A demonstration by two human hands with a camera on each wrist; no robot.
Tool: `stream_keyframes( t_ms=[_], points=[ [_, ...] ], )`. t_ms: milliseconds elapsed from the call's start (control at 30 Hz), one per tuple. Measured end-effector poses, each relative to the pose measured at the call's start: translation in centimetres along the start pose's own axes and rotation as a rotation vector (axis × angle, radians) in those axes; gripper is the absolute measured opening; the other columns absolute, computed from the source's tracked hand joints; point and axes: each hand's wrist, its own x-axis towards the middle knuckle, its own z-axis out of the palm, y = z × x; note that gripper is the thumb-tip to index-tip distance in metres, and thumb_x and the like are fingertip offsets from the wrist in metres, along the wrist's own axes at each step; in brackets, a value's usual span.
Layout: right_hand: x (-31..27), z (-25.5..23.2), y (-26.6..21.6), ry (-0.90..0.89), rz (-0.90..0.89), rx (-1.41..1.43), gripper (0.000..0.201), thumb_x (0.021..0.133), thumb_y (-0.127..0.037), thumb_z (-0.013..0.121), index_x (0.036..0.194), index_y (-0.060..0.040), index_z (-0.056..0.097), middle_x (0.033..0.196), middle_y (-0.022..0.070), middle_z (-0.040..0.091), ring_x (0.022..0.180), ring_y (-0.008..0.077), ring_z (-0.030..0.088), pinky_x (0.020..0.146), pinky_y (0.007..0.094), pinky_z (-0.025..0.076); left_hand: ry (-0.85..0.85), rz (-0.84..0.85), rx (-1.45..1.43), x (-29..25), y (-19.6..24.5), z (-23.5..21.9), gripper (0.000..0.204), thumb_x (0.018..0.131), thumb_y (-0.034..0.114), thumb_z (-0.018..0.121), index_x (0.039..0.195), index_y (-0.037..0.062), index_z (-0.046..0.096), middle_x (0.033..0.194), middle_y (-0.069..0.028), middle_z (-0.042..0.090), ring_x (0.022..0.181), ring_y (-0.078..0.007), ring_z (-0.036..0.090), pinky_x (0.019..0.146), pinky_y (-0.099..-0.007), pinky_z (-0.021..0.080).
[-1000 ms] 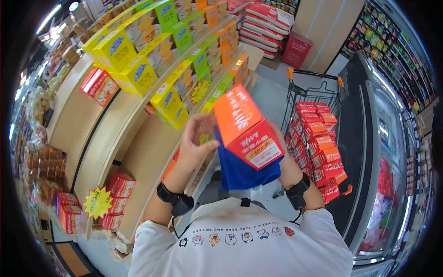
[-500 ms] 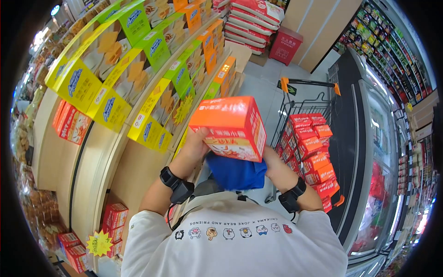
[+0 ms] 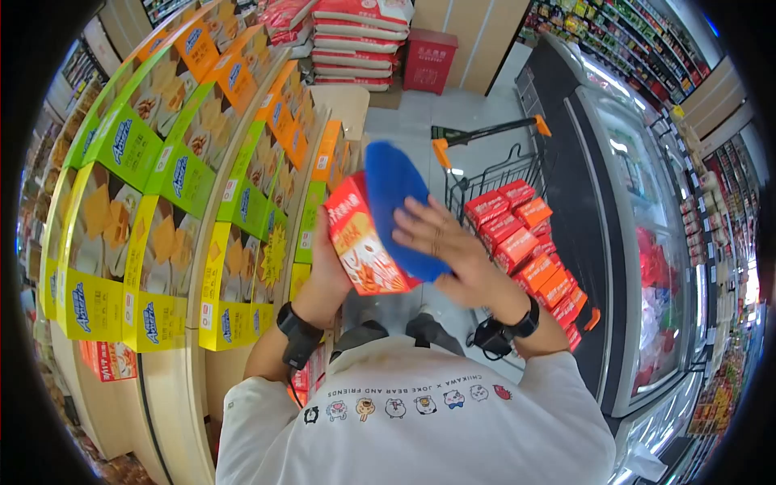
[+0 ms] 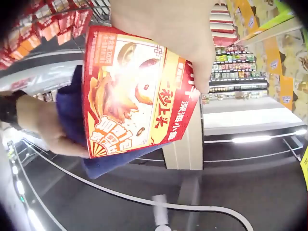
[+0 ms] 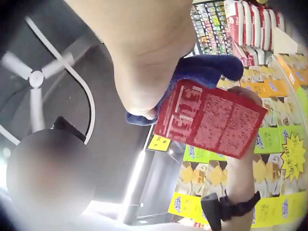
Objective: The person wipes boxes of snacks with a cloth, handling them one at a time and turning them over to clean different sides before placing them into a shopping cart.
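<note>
My left hand [image 3: 325,271] grips a red snack box [image 3: 365,242] by its left side, in front of my chest. Food pictures and printing cover the face that shows in the left wrist view. A blue cloth [image 3: 390,174] lies against the box's right side and reaches past its top. Over that cloth my right hand [image 3: 449,250] is spread, its straight fingers pressing it to the box. In the right wrist view the red printed back of the box [image 5: 211,118] shows, with the cloth [image 5: 204,67] along its upper edge.
A shelf of yellow, green and orange boxes [image 3: 174,250] stands close on the left. On the right a shopping cart [image 3: 497,174] holds several red boxes [image 3: 529,242] beside a freezer [image 3: 622,234]. Stacked sacks [image 3: 356,44] and a red bin [image 3: 430,61] are at the back.
The box has turned in my left hand. The cloth has come from beneath it to its right side, my right hand now spread on it. Shelf and cart have shifted in the head view.
</note>
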Motion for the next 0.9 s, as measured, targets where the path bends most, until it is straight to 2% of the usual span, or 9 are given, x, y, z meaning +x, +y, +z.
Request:
stream_keyframes(
  t_ms=[200,333,367,433,567,700,767,833,900],
  points=[
    [-1.5,-4.4,-0.7,-0.091,-0.060,-0.024,0.058,0.076,-0.024,0.059,0.130,-0.0045,0.051,0.138,0.0149,0.046,0.133,0.0335,0.036,0.111,0.0505,0.022,-0.079,-0.022,0.009,3.2,-0.9,2.3,0.071,0.093,0.061,0.032,0.133,0.0042,0.043,0.130,-0.0171,0.053,0.115,-0.0300,0.055,0.099,-0.0446,0.044],
    [-1.8,-5.8,0.1,0.006,0.103,-0.212,0.066,0.081,-0.029,0.055,0.138,-0.0012,0.038,0.146,0.0186,0.033,0.137,0.0364,0.027,0.112,0.0510,0.019,-0.104,-0.093,0.078,4.2,-3.4,3.4,0.065,0.096,0.055,0.030,0.132,0.0038,0.042,0.129,-0.0162,0.053,0.115,-0.0286,0.056,0.099,-0.0435,0.045],
    [-1.8,-6.1,0.4,0.038,0.115,-0.197,0.066,0.081,-0.030,0.055,0.139,-0.0010,0.037,0.146,0.0188,0.032,0.137,0.0365,0.026,0.112,0.0510,0.018,-0.152,-0.109,0.098,4.3,-3.8,3.5,0.063,0.096,0.055,0.030,0.132,0.0039,0.042,0.129,-0.0161,0.054,0.115,-0.0285,0.056,0.099,-0.0434,0.045],
    [-1.9,-6.2,0.8,0.088,0.135,-0.155,0.066,0.083,-0.031,0.053,0.139,-0.0004,0.036,0.147,0.0192,0.031,0.138,0.0366,0.026,0.112,0.0510,0.016,-0.106,-0.115,0.128,3.7,-4.4,5.5,0.064,0.096,0.055,0.031,0.132,0.0038,0.042,0.128,-0.0161,0.054,0.115,-0.0285,0.056,0.099,-0.0435,0.045],
    [-2.7,-6.6,1.3,0.059,0.091,-0.066,0.061,0.085,-0.030,0.051,0.137,0.0002,0.040,0.145,0.0196,0.034,0.138,0.0368,0.025,0.113,0.0502,0.015,-0.084,-0.019,0.068,4.0,-4.7,6.1,0.068,0.094,0.059,0.030,0.132,0.0039,0.042,0.128,-0.0168,0.054,0.115,-0.0296,0.056,0.099,-0.0447,0.044],
    [-4.4,-7.0,2.3,0.163,-0.031,0.065,0.050,0.089,-0.026,0.046,0.130,0.0019,0.048,0.140,0.0177,0.043,0.132,0.0356,0.038,0.111,0.0500,0.021,-0.128,0.000,-0.028,4.1,-4.1,7.9,0.075,0.091,0.065,0.026,0.137,0.0062,0.037,0.135,-0.0182,0.047,0.120,-0.0320,0.052,0.101,-0.0492,0.041],
    [-4.8,-6.0,2.0,0.373,-0.064,-0.102,0.048,0.091,-0.028,0.044,0.127,0.0020,0.051,0.137,0.0189,0.046,0.129,0.0359,0.042,0.109,0.0513,0.024,-0.205,-0.062,-0.095,3.9,-4.6,8.7,0.076,0.091,0.066,0.026,0.141,0.0091,0.033,0.139,-0.0180,0.043,0.122,-0.0319,0.049,0.103,-0.0504,0.039],
    [-5.1,-4.4,2.0,0.599,-0.095,-0.334,0.049,0.091,-0.031,0.045,0.127,0.0016,0.051,0.136,0.0198,0.047,0.129,0.0372,0.042,0.109,0.0522,0.025,-0.295,-0.126,-0.195,3.7,-5.9,9.1,0.073,0.092,0.064,0.027,0.140,0.0094,0.035,0.136,-0.0173,0.047,0.120,-0.0309,0.051,0.103,-0.0495,0.039],
    [-5.5,-3.9,2.3,0.645,-0.126,-0.530,0.052,0.090,-0.033,0.043,0.129,0.0013,0.048,0.137,0.0218,0.043,0.130,0.0404,0.038,0.109,0.0546,0.021,-0.306,-0.183,-0.278,3.7,-7.3,9.0,0.071,0.092,0.063,0.027,0.139,0.0096,0.036,0.134,-0.0167,0.048,0.120,-0.0303,0.052,0.104,-0.0493,0.038]
  ],
)
